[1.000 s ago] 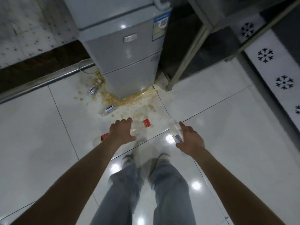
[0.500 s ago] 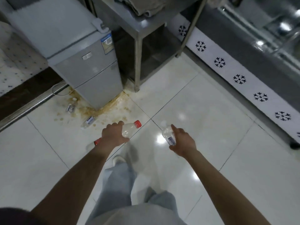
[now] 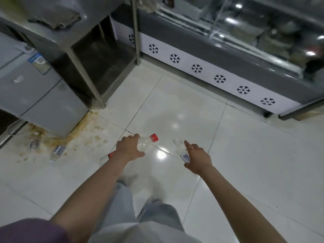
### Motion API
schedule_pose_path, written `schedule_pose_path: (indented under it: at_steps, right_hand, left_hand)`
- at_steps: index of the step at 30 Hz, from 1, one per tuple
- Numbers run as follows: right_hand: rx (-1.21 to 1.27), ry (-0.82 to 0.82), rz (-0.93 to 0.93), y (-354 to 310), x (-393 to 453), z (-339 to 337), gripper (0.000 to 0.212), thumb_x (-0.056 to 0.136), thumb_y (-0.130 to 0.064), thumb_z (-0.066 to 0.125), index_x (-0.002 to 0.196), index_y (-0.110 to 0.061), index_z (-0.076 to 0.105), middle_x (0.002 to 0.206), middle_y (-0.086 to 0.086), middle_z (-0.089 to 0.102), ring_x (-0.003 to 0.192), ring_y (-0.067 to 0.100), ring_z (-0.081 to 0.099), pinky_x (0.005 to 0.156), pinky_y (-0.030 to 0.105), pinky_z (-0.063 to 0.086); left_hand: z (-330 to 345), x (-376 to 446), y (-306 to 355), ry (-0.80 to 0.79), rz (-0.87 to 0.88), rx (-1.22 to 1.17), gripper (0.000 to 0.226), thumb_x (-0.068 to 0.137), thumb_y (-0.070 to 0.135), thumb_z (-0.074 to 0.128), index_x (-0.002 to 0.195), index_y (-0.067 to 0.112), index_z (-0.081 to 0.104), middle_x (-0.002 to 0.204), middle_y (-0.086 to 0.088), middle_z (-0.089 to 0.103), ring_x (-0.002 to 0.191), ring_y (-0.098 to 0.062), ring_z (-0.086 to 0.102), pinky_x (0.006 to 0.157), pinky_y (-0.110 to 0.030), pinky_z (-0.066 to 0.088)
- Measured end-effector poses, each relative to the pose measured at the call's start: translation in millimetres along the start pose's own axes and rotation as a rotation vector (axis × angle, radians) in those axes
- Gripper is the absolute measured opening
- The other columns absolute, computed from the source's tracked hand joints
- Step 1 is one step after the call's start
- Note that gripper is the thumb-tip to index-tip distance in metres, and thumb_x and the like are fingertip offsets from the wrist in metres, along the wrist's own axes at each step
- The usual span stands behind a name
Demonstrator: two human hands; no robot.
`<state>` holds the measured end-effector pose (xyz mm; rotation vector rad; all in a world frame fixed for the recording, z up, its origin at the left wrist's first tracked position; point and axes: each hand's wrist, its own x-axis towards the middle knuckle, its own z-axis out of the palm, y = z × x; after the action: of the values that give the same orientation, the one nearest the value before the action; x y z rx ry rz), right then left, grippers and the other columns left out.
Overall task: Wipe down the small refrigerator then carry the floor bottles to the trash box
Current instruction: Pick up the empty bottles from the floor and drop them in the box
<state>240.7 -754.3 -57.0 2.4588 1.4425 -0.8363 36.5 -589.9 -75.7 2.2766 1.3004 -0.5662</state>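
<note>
The left hand (image 3: 128, 148) is gripping a clear bottle with a red cap (image 3: 146, 142) around its middle, fingers curled over the body. The bottle is lying tilted, cap pointing up and to the right. The right hand (image 3: 197, 157) is holding a smaller clear bottle with a white cap (image 3: 180, 149); the index finger is lying straight along it while the other fingers are wrapping the lower part. Both bottles are hanging above the tiled floor (image 3: 245, 163), near each other but apart. Two more small bottles (image 3: 58, 150) are lying on the floor at the left edge, in a brown stain (image 3: 82, 135) beside the front corner of the small refrigerator (image 3: 35, 95). A metal table (image 3: 84, 67) is standing just beside the refrigerator.
</note>
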Motion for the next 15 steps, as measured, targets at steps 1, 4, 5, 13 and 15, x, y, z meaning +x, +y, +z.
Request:
schedule_pose_path:
  at_steps: [1,4,5,13,15]
  right_hand:
    - [0.019,0.002,0.021,16,-9,2,0.084,0.081,-0.027,0.063,0.148,-0.025,0.011,0.135,0.006,0.041,0.114,0.028,0.049,0.084,0.034,0.047]
    - [0.074,0.022,0.083,60,-31,8,0.085,0.081,-0.028,0.063,0.148,-0.026,0.010,0.136,0.006,0.040,0.115,0.027,0.048,0.085,0.035,0.047]
    - [0.093,0.026,0.105,73,-37,9,0.085,0.081,-0.028,0.064,0.148,-0.026,0.010,0.136,0.006,0.040,0.115,0.027,0.048,0.085,0.035,0.047]
    - [0.257,0.046,0.323,162,-72,25,0.086,0.080,-0.027,0.064,0.148,-0.024,0.012,0.130,0.007,0.044,0.111,0.028,0.050,0.080,0.032,0.046]
    - [0.285,0.054,0.382,185,-79,25,0.085,0.080,-0.027,0.063,0.148,-0.024,0.011,0.130,0.006,0.044,0.112,0.027,0.050,0.079,0.032,0.046]
  left_hand:
    - [4,-1,18,-0.005,0.021,0.003,0.072,0.070,0.052,0.069,0.129,0.023,0.040,0.119,-0.004,0.055,0.111,-0.026,0.050,0.084,-0.032,0.042]
    - [13,-3,67,-0.008,0.092,0.050,0.074,0.068,0.053,0.069,0.129,0.023,0.041,0.120,-0.004,0.056,0.112,-0.026,0.051,0.086,-0.033,0.043]
    - [15,-2,82,-0.013,0.114,0.068,0.073,0.067,0.054,0.069,0.128,0.023,0.042,0.119,-0.004,0.057,0.111,-0.026,0.052,0.085,-0.033,0.044]
    - [21,21,190,-0.076,0.303,0.231,0.073,0.068,0.054,0.069,0.128,0.023,0.042,0.117,-0.003,0.057,0.108,-0.024,0.053,0.081,-0.032,0.044]
    - [21,32,219,-0.092,0.349,0.259,0.073,0.069,0.053,0.069,0.129,0.022,0.041,0.117,-0.004,0.057,0.108,-0.024,0.053,0.081,-0.032,0.044]
